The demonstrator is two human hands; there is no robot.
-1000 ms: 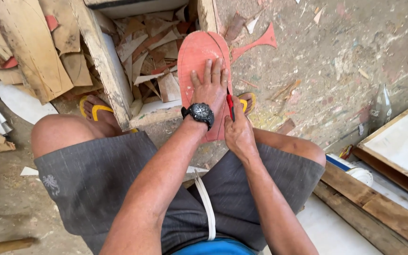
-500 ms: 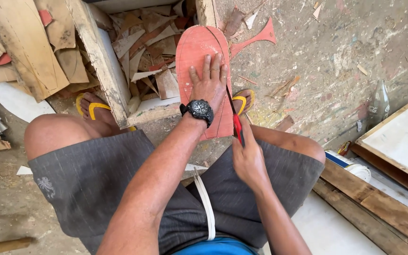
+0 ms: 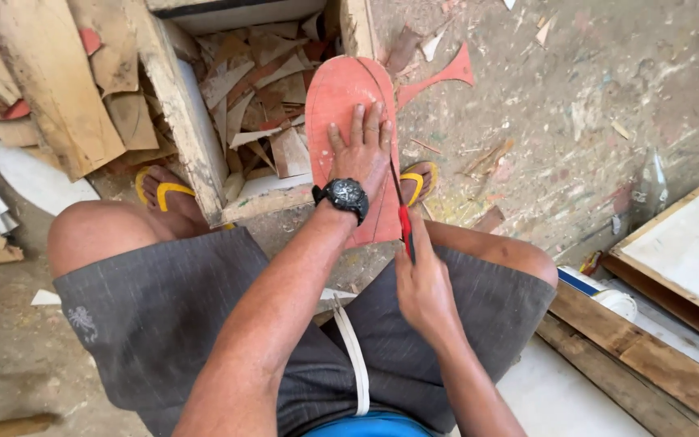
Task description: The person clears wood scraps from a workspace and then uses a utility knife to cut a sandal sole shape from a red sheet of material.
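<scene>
The left hand (image 3: 359, 154) is pressing flat, fingers spread, on a rounded red sheet-material cutout (image 3: 348, 121) at upper centre. The right hand (image 3: 422, 283) is gripping a red-handled knife (image 3: 403, 217), tracing the cutout's right edge; steady pressure seems needed.

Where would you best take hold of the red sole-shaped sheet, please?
Grip the red sole-shaped sheet at its rounded far end, from its left side. That end is bare, while the left hand presses the middle and the red-handled knife runs along the right edge.
</scene>
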